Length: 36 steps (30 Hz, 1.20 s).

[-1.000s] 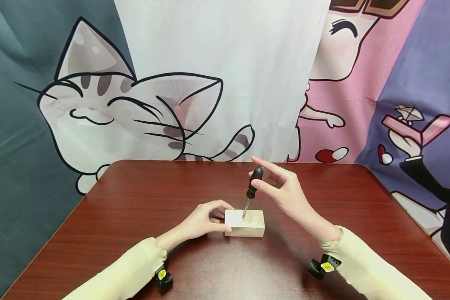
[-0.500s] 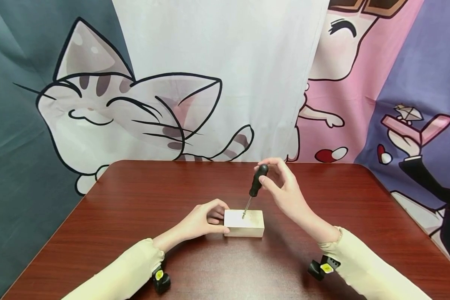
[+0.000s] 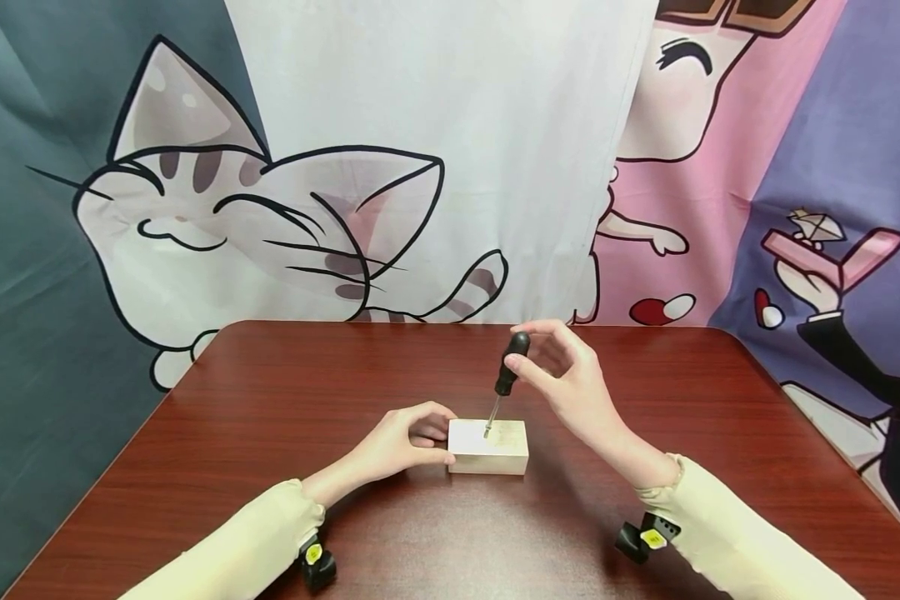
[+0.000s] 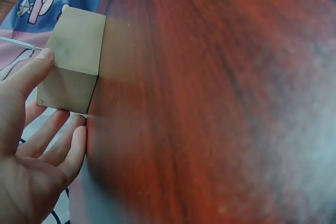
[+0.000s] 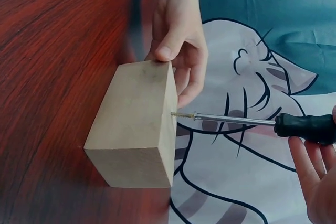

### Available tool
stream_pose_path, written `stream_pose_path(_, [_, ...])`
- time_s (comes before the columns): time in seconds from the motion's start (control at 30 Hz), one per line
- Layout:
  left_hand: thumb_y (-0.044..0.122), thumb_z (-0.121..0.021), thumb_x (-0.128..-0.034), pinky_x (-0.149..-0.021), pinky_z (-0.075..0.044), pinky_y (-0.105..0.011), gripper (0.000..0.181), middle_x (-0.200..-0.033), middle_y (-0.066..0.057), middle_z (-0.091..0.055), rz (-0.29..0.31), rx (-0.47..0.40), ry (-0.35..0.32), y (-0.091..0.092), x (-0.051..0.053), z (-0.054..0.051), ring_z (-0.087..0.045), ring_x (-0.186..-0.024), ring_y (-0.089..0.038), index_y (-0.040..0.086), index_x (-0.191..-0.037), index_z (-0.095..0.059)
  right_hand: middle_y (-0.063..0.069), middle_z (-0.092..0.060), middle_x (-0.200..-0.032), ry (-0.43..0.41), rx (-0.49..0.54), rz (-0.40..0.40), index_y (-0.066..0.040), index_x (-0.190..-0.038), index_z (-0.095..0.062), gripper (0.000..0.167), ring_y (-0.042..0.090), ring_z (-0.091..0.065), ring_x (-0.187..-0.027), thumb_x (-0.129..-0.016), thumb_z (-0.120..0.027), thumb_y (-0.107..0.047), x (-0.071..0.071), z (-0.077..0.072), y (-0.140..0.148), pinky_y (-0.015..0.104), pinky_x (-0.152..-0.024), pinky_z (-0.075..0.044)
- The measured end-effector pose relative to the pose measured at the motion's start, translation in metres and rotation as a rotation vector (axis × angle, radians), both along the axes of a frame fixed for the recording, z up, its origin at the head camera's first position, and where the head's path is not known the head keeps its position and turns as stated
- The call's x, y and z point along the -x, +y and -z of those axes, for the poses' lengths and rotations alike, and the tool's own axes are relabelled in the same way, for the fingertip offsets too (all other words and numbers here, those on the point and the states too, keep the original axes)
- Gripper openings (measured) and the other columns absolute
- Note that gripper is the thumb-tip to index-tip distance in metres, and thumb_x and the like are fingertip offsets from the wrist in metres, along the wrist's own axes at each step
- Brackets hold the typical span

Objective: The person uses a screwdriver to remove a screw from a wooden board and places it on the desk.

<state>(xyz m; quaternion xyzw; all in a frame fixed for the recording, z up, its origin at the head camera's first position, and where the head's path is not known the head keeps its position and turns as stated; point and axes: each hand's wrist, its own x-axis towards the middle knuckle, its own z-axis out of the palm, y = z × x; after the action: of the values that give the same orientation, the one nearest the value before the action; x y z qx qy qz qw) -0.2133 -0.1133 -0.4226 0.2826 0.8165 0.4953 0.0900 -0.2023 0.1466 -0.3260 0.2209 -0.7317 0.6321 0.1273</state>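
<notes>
A pale wooden block (image 3: 488, 463) lies on the table. My left hand (image 3: 392, 443) holds its left end, thumb on the near side and fingers at the back. From the block's top face a small brass-coloured screw (image 5: 182, 114) sticks up, its lower end out of sight in the wood. A screwdriver (image 3: 512, 367) with a black handle and thin metal shaft stands slightly tilted, its tip at the screw head. My right hand (image 3: 570, 379) pinches the handle between thumb and fingers; in the right wrist view, fingertips (image 5: 299, 148) touch the handle.
The reddish-brown wooden table (image 3: 330, 375) extends around the block. Behind it hangs a cloth printed with a cartoon cat (image 3: 187, 217) and other figures. A small black device (image 3: 318, 569) sits at the left wrist, another black device (image 3: 633, 542) at the right.
The right index finger, raised away earlier, now bends around the screwdriver handle. The handle leaned right, then came partly back left. My left hand shifted slightly left; the block barely moved.
</notes>
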Motion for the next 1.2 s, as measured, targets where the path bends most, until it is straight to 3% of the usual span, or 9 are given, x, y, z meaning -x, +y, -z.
stream_pose_path(0.3, [0.021, -0.084, -0.0791, -0.089, -0.059, -0.032, 0.045, -0.112, -0.006, -0.072, -0.008, -0.026, -0.005, 0.0009, 0.0010, 0.0047, -0.070, -0.102, -0.019, 0.019, -0.119, -0.064, -0.008, -0.072, -0.106, 0.011, -0.034, -0.064, -0.005, -0.122, -0.059, 0.028, 0.014, -0.072, -0.096, -0.094, -0.064, -0.002, 0.0024, -0.0002, 0.0029, 0.031, -0.079, -0.062])
stream_pose_path(0.4, [0.018, -0.084, -0.0793, -0.090, -0.059, -0.036, 0.046, -0.112, -0.007, -0.071, -0.005, -0.043, -0.012, 0.0012, 0.0007, 0.0052, -0.070, -0.103, -0.022, 0.017, -0.120, -0.063, -0.006, -0.070, -0.110, 0.027, -0.047, -0.052, -0.007, -0.122, -0.059, 0.028, 0.013, -0.070, -0.099, -0.094, -0.064, -0.004, 0.0022, 0.0014, 0.0016, 0.028, -0.084, -0.060])
stream_pose_path(0.63, [0.019, -0.084, -0.0791, -0.090, -0.059, -0.036, 0.045, -0.111, -0.007, -0.072, -0.003, -0.035, -0.018, 0.0011, 0.0021, 0.0044, -0.070, -0.103, -0.022, 0.017, -0.119, -0.063, -0.001, -0.067, -0.102, 0.033, -0.074, 0.039, -0.014, -0.120, -0.063, 0.035, 0.010, -0.068, -0.087, -0.088, -0.075, -0.009, -0.0015, 0.0020, -0.0014, 0.022, -0.078, -0.059])
stream_pose_path(0.97, [0.023, -0.084, -0.0800, -0.091, -0.059, -0.032, 0.045, -0.113, -0.007, -0.071, 0.009, -0.017, -0.028, -0.0008, 0.0038, 0.0054, -0.070, -0.105, -0.019, 0.018, -0.119, -0.062, 0.003, -0.068, -0.095, 0.002, -0.119, -0.008, -0.018, -0.122, -0.064, 0.035, 0.015, -0.069, -0.087, -0.089, -0.074, -0.011, -0.0011, -0.0041, 0.0024, 0.021, -0.085, -0.057])
stream_pose_path(1.2, [0.023, -0.083, -0.0804, -0.092, -0.058, -0.033, 0.045, -0.115, -0.006, -0.071, 0.009, -0.026, -0.040, -0.0009, 0.0029, 0.0060, -0.069, -0.108, -0.018, 0.019, -0.119, -0.061, 0.005, -0.071, -0.105, 0.021, -0.145, -0.030, -0.022, -0.128, -0.063, 0.038, 0.013, -0.070, -0.101, -0.092, -0.070, -0.012, 0.0005, -0.0034, 0.0040, 0.023, -0.088, -0.057])
